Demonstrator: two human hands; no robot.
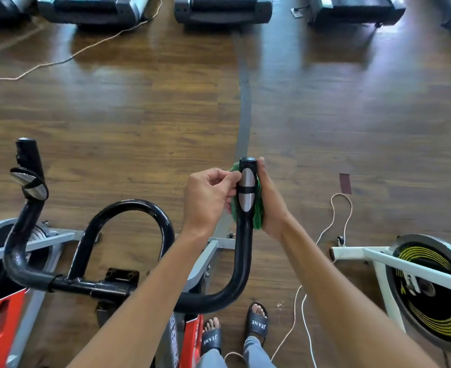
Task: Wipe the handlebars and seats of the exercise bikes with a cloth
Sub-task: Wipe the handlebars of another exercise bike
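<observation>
A black handlebar [241,261] of a red and grey exercise bike curves up in front of me. Its right grip [247,191] has silver sensor plates. A green cloth [257,211] is wrapped behind that grip. My right hand [270,205] presses the cloth against the grip's right side. My left hand [208,197] pinches the cloth's edge at the grip's left side, fingers curled. The left grip [29,168] stands free at the far left. No seat is visible.
A white bike with a black and yellow flywheel [431,290] stands at the right. White cords [338,216] trail on the wooden floor. Treadmill bases [221,9] line the far edge. My sandalled feet [256,322] are below the handlebar.
</observation>
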